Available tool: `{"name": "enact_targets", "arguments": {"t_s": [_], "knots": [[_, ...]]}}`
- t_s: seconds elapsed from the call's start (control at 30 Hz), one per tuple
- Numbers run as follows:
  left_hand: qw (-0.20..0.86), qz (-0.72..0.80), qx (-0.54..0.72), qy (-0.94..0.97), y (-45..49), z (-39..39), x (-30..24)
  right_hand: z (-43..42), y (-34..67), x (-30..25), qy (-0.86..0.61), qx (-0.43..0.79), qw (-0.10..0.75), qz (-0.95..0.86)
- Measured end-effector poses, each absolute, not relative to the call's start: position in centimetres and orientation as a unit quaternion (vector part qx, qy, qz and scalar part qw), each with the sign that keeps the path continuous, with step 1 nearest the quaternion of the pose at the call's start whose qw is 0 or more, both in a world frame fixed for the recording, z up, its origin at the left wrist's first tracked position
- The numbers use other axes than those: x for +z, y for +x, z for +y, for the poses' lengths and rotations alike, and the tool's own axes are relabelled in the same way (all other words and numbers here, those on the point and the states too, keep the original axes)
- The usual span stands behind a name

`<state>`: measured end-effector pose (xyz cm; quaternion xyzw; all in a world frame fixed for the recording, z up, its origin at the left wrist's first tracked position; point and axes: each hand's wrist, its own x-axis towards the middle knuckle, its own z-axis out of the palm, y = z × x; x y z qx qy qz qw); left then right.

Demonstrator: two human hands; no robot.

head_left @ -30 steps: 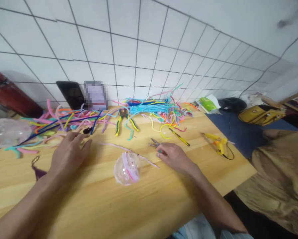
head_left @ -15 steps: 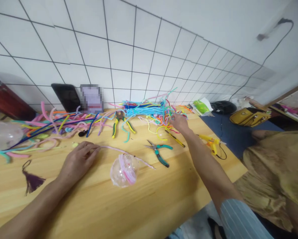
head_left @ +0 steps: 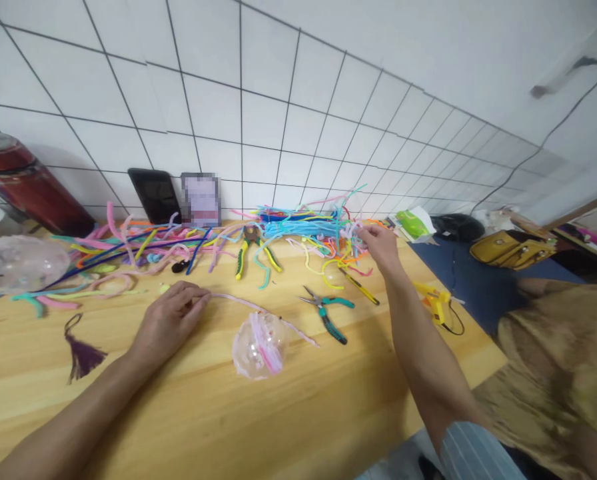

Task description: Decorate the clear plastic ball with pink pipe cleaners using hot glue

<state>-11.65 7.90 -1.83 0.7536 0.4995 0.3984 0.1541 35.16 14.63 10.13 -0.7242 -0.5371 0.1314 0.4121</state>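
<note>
My left hand (head_left: pixel 174 321) rests on the table, its fingers closed on the end of a pale pink pipe cleaner (head_left: pixel 236 299). That pipe cleaner runs right, behind a clear plastic ball (head_left: pixel 243 348) with pink and white strands wrapped round its middle. At the right end of the pipe cleaner pile (head_left: pixel 303 228), my right hand (head_left: pixel 380 248) pinches what looks like a pale pinkish pipe cleaner (head_left: pixel 352 229), curled among others; its lower part is lost in the tangle. Teal-handled pliers (head_left: pixel 331 319) lie open between my hands.
Yellow-and-green-handled pliers (head_left: pixel 251 243), a yellow utility knife (head_left: pixel 362 288) and a yellow glue gun (head_left: pixel 436 303) lie about. Leftward are a purple tassel (head_left: pixel 86 357), another clear ball (head_left: pixel 23 263), a red flask (head_left: pixel 38 187) and a phone (head_left: pixel 154 197). Someone in brown clothing (head_left: pixel 553 353) sits at right.
My right hand has risen slightly from the tangle, with pale strands now showing at its fingertips. My left hand keeps its hold. The whole view has shifted a little to the left.
</note>
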Motion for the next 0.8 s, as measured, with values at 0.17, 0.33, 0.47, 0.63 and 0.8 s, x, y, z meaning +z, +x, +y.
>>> {"name": "enact_targets", "arguments": {"t_s": [0.17,0.33,0.47,0.63,0.8], "knots": [[0.178,0.479,0.474,0.717,-10.1,7.1,1.8,12.6,29.6,11.5,-0.624,0.267,0.449,-0.581],[0.184,0.385,0.504,0.751,-5.5,6.0,6.5,10.1,22.6,11.5,-0.534,0.395,0.440,-0.604],[0.191,0.322,0.498,0.782,-2.1,6.9,8.5,8.8,19.3,11.3,-0.479,0.457,0.438,-0.608],[0.260,0.308,0.487,0.774,-2.9,8.9,9.6,8.6,19.9,11.2,-0.465,0.460,0.432,-0.621],[0.267,0.394,0.371,0.798,-6.9,11.5,8.6,9.2,23.0,11.2,-0.487,0.443,0.327,-0.678]]}}
